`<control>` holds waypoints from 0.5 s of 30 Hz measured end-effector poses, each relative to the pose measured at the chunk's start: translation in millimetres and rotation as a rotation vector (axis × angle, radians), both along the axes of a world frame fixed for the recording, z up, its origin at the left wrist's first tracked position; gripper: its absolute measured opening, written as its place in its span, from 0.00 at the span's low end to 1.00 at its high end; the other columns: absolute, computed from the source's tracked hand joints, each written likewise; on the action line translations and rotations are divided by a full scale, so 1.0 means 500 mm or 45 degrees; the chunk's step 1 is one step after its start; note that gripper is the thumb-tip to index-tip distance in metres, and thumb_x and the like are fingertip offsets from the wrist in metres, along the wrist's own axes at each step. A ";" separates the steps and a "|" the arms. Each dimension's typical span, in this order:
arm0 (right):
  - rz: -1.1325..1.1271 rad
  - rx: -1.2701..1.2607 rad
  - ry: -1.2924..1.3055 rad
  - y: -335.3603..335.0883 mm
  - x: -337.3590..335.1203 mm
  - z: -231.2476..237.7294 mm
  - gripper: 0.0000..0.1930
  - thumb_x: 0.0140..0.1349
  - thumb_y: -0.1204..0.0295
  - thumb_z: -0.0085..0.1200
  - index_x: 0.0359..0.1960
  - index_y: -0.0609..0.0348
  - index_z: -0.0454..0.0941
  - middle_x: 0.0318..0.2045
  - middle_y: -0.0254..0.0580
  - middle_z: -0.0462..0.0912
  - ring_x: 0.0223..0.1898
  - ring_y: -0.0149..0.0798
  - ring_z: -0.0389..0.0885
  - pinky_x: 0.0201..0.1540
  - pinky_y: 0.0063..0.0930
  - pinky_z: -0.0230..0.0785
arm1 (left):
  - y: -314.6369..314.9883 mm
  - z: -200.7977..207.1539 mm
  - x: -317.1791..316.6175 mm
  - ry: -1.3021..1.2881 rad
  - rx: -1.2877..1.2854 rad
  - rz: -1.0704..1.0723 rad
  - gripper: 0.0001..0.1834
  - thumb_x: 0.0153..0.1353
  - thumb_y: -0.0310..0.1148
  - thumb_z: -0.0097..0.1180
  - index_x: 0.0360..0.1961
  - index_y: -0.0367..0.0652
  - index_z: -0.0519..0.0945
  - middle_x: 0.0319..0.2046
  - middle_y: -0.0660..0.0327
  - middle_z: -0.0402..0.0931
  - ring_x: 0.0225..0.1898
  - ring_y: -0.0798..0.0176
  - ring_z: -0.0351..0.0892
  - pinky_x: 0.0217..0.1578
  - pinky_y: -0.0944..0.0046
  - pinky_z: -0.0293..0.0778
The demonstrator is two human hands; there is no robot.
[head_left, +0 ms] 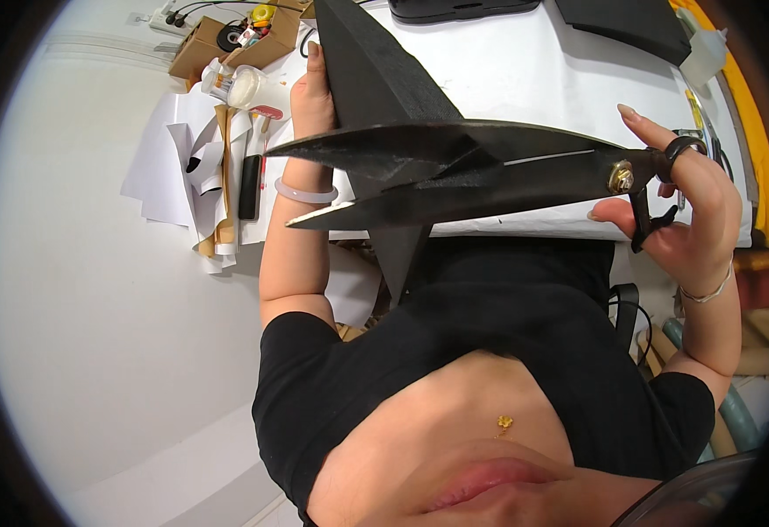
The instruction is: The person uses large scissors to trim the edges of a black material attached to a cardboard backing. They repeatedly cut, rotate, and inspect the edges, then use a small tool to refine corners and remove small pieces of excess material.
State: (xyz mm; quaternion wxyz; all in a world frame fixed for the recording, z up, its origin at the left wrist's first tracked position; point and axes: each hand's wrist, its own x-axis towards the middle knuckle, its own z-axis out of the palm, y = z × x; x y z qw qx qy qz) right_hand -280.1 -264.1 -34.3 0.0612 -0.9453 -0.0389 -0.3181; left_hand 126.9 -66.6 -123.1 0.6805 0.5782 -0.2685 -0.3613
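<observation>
A large pair of black scissors (542,189) with a brass-coloured pivot screw is held close in front of me, its tips pointing left. My right hand (696,198) has its fingers through the handle loops, and the index finger stretches out. The blades stand apart, with a folded black sheet (375,70) running across between and behind them. My left hand (312,97) grips the left edge of that sheet, thumb up; its other fingers are hidden. The sheet's narrow lower end hangs below the lower blade. Whether the blades touch the sheet I cannot tell.
A table with a white top (507,79) lies behind. On its left are a cardboard box (270,39) of small items, a clear plastic cup (248,88) and white paper scraps (160,167). More black material (626,26) lies at the far right, beside yellow cloth (758,158).
</observation>
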 end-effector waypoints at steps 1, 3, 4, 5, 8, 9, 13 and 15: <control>-0.007 -0.004 0.014 0.002 -0.002 0.001 0.41 0.46 0.54 0.75 0.56 0.60 0.65 0.51 0.54 0.85 0.25 0.31 0.79 0.23 0.15 0.66 | -0.001 0.003 -0.005 0.001 0.002 0.000 0.38 0.67 0.65 0.52 0.36 0.32 0.83 0.29 0.59 0.83 0.30 0.68 0.82 0.33 0.71 0.77; -0.013 0.001 -0.003 0.003 -0.005 -0.001 0.40 0.46 0.55 0.75 0.55 0.61 0.67 0.51 0.53 0.85 0.24 0.31 0.77 0.23 0.16 0.65 | -0.006 0.006 -0.019 0.013 -0.004 0.019 0.37 0.67 0.65 0.51 0.37 0.32 0.83 0.29 0.59 0.83 0.30 0.68 0.82 0.33 0.71 0.77; -0.008 0.010 -0.036 0.003 -0.005 -0.007 0.40 0.45 0.55 0.76 0.55 0.62 0.69 0.51 0.52 0.86 0.24 0.30 0.77 0.23 0.16 0.65 | -0.006 0.006 -0.021 0.007 0.002 0.035 0.37 0.68 0.64 0.51 0.38 0.32 0.83 0.30 0.59 0.83 0.31 0.68 0.82 0.33 0.71 0.77; -0.038 0.018 -0.030 0.004 -0.007 -0.007 0.39 0.45 0.55 0.76 0.55 0.63 0.71 0.50 0.51 0.86 0.24 0.30 0.76 0.23 0.17 0.65 | -0.007 -0.004 -0.014 -0.019 0.027 0.056 0.37 0.68 0.64 0.51 0.39 0.32 0.83 0.30 0.59 0.83 0.31 0.68 0.82 0.34 0.71 0.77; -0.181 0.034 0.047 0.010 -0.019 -0.004 0.36 0.44 0.57 0.77 0.52 0.64 0.78 0.49 0.47 0.87 0.24 0.29 0.75 0.24 0.18 0.65 | -0.007 -0.011 -0.011 -0.009 -0.010 0.045 0.36 0.68 0.64 0.51 0.40 0.32 0.83 0.32 0.59 0.84 0.32 0.68 0.82 0.35 0.70 0.77; -0.229 0.032 0.068 0.013 -0.022 -0.003 0.35 0.44 0.57 0.77 0.52 0.65 0.80 0.49 0.46 0.87 0.24 0.29 0.75 0.24 0.18 0.65 | -0.006 -0.014 -0.009 -0.001 -0.030 0.040 0.36 0.68 0.63 0.51 0.40 0.32 0.83 0.32 0.59 0.84 0.33 0.68 0.82 0.35 0.70 0.77; -0.304 -0.028 0.017 0.014 -0.024 -0.021 0.33 0.45 0.59 0.77 0.52 0.65 0.82 0.47 0.42 0.88 0.23 0.29 0.74 0.25 0.18 0.66 | -0.005 -0.023 -0.004 0.020 -0.076 0.053 0.36 0.69 0.63 0.51 0.41 0.32 0.83 0.33 0.59 0.84 0.33 0.69 0.82 0.35 0.71 0.77; -0.320 -0.071 0.018 0.013 -0.026 -0.022 0.32 0.47 0.59 0.76 0.52 0.65 0.82 0.47 0.41 0.88 0.23 0.29 0.74 0.25 0.19 0.67 | -0.006 -0.020 -0.011 -0.001 -0.073 0.082 0.36 0.69 0.62 0.51 0.39 0.32 0.83 0.32 0.60 0.84 0.32 0.69 0.81 0.35 0.71 0.76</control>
